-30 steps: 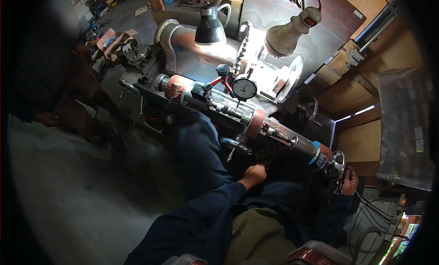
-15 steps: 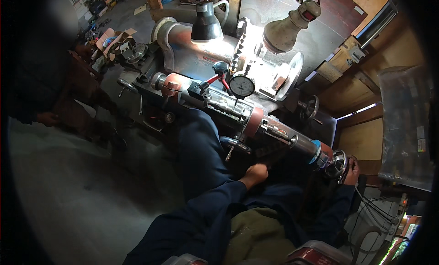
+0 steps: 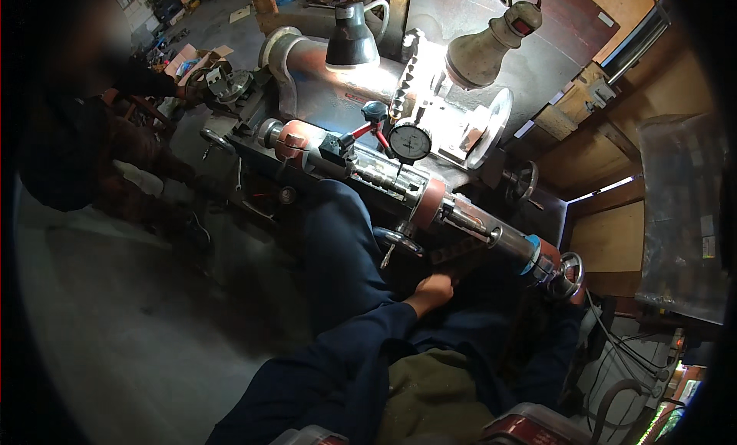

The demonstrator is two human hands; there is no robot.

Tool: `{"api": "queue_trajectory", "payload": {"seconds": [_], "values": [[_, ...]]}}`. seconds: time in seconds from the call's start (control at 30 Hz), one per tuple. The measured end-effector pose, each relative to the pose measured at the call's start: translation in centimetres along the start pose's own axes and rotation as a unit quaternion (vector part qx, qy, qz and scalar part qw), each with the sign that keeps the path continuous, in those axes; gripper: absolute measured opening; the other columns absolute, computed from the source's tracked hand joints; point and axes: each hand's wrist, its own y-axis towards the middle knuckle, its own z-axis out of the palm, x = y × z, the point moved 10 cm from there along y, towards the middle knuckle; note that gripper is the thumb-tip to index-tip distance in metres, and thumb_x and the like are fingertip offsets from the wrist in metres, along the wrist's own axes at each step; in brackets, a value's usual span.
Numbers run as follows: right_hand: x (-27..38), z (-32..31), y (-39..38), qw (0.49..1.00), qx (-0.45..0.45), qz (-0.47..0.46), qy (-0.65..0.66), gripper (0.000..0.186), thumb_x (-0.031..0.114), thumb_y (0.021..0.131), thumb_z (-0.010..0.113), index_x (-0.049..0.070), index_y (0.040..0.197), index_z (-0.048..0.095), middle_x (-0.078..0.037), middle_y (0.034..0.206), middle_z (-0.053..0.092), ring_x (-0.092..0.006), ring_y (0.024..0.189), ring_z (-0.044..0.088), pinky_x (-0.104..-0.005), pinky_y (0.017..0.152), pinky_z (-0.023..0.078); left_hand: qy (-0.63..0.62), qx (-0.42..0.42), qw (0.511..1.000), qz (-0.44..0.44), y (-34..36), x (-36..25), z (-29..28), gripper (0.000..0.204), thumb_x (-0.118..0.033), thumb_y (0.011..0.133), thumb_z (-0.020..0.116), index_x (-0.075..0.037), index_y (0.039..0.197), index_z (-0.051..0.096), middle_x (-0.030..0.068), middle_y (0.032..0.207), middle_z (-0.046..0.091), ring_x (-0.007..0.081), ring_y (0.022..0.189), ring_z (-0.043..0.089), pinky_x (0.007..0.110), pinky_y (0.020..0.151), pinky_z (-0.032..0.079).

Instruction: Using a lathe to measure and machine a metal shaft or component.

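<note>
My right hand (image 3: 577, 296) is at the lower right rim of a chromed handwheel (image 3: 570, 275) on the right end of the machine; the wheel and shadow hide most of its fingers. Over my lap, my left hand (image 3: 434, 290) is closed in a fist, and what it may hold is hidden. A round dial indicator (image 3: 410, 143) hangs from a red jointed arm on a black base block (image 3: 335, 147). Its stem points down at a stepped metal shaft (image 3: 378, 178) lying along the machine. A second handwheel (image 3: 398, 242) with a crank handle sits near my left knee.
Two lamps, one black (image 3: 351, 42) and one beige (image 3: 482, 50), light the machine from behind. To the right hangs a clear plastic sheet (image 3: 682, 215), with cables (image 3: 614, 337) below it. Another person (image 3: 61, 146) stands at the left, near an open cardboard box (image 3: 201, 59).
My right hand has moved down and inward around the handwheel's rim. My left hand stays nearly still. At the left, the other person has raised an arm toward the machine's far end.
</note>
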Motion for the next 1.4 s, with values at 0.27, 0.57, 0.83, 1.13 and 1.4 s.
{"api": "queue_trajectory", "payload": {"seconds": [0.27, 0.57, 0.83, 1.13, 1.4], "values": [[-0.7, -0.3, -2.4, 0.999, -0.010, 0.032, 0.003, 0.028, 0.027, 0.088, 0.064, 0.002, 0.102, 0.064, -0.005, 0.092, 0.066, -0.0146, 0.079, 0.061, -0.0302, 0.067, 0.049, 0.009, -0.006, 1.000, 0.005, -0.1, -0.2, -0.4, 0.032, -0.023, 0.087, 0.052, -0.007, 0.113, 0.059, 0.0192, 0.107, 0.064, 0.0339, 0.101, 0.061, 0.043, 0.088, 0.048], [-3.9, 0.5, -3.6, 0.968, 0.013, 0.072, 0.241, 0.036, 0.032, 0.088, 0.067, 0.000, 0.104, 0.064, -0.006, 0.095, 0.065, -0.0160, 0.082, 0.061, -0.0310, 0.071, 0.050, 0.014, -0.022, 1.000, 0.004, -0.9, -1.5, -1.9, 0.026, -0.025, 0.087, 0.054, -0.009, 0.105, 0.064, 0.0167, 0.105, 0.065, 0.0338, 0.100, 0.062, 0.044, 0.087, 0.048], [1.2, -1.1, -3.7, 0.998, 0.039, -0.026, -0.046, 0.042, 0.034, 0.094, 0.057, -0.005, 0.106, 0.062, -0.010, 0.098, 0.065, -0.0172, 0.090, 0.061, -0.0302, 0.079, 0.049, 0.035, -0.042, 0.982, 0.183, -5.0, -9.9, -6.0, 0.023, -0.025, 0.090, 0.057, -0.003, 0.092, 0.062, 0.0163, 0.095, 0.063, 0.0384, 0.087, 0.062, 0.046, 0.075, 0.051], [15.2, -0.7, -3.4, 0.990, -0.072, -0.028, -0.121, 0.048, 0.039, 0.099, 0.042, -0.006, 0.100, 0.060, -0.020, 0.082, 0.063, -0.0283, 0.077, 0.061, -0.0340, 0.071, 0.046, -0.115, -0.503, 0.828, 0.218, -14.4, -10.0, -24.0, 0.005, -0.007, 0.086, 0.064, -0.003, 0.087, 0.061, 0.0130, 0.079, 0.063, 0.0277, 0.074, 0.064, 0.035, 0.064, 0.049], [15.6, -0.5, -5.8, 0.961, -0.190, -0.087, -0.181, 0.041, 0.033, 0.099, 0.044, -0.004, 0.094, 0.060, -0.022, 0.076, 0.062, -0.0368, 0.068, 0.062, -0.0406, 0.060, 0.047, -0.217, -0.526, 0.816, 0.105, -11.9, -5.7, -27.9, 0.015, -0.012, 0.089, 0.063, 0.003, 0.093, 0.065, 0.0124, 0.081, 0.065, 0.0215, 0.072, 0.062, 0.031, 0.065, 0.048]]}}
